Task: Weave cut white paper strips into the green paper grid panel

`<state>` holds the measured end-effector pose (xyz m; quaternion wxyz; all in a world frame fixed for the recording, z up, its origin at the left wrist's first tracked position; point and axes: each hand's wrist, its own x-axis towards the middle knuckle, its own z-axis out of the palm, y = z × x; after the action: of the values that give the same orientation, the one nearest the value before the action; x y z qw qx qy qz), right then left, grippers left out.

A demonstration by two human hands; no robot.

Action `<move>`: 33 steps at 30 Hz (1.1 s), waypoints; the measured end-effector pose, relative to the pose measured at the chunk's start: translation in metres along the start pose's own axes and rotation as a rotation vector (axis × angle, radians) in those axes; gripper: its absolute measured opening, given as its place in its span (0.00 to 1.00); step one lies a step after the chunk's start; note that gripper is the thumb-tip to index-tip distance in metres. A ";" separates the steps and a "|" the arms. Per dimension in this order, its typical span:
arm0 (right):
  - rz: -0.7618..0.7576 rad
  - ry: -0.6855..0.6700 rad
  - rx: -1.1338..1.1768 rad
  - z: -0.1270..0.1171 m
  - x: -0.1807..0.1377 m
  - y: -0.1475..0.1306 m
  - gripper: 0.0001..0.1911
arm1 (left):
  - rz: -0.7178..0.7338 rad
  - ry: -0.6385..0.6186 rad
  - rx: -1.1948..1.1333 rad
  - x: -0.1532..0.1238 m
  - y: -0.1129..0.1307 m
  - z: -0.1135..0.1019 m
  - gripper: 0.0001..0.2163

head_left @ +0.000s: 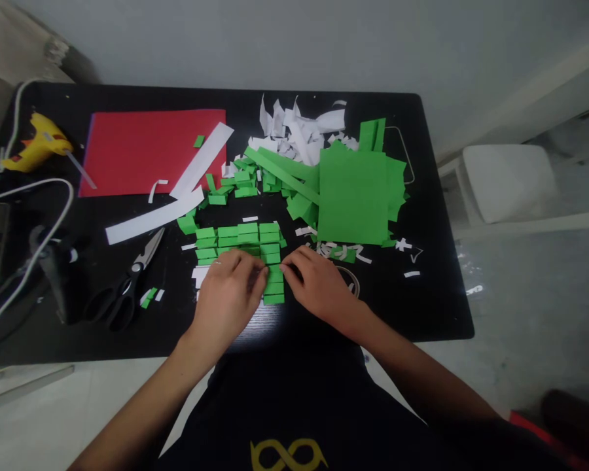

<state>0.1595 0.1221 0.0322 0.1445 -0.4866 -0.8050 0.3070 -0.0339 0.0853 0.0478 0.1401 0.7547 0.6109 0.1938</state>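
Observation:
Small green folded paper pieces (228,233) lie in close rows and columns near the front of the black table, white paper showing along their left side. My left hand (228,288) is over the lower left part of these rows and hides some of them. Its thumb and index finger pinch at the left edge of a green paper strip (273,288), the rightmost column, which is marked off in short segments. From the other side, my right hand (319,284) has its thumb and fingertips closed on the same strip's right edge. The exact contact under the fingertips is too small to make out.
Black scissors (135,278) lie at left, below white paper strips (154,217). A yellow glue gun (42,144) and a red sheet (152,154) are further back. Green square sheets (353,196) and white scraps (307,134) are piled right of centre. A white cable (61,216) crosses the left side.

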 end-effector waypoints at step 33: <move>-0.115 -0.059 -0.226 0.005 -0.023 -0.017 0.19 | 0.279 -0.023 0.311 -0.013 0.005 0.002 0.11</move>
<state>0.1562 0.0944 0.0411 0.0825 -0.4436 -0.8649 0.2197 -0.0307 0.0718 0.0470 0.0008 0.8467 0.5214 0.1061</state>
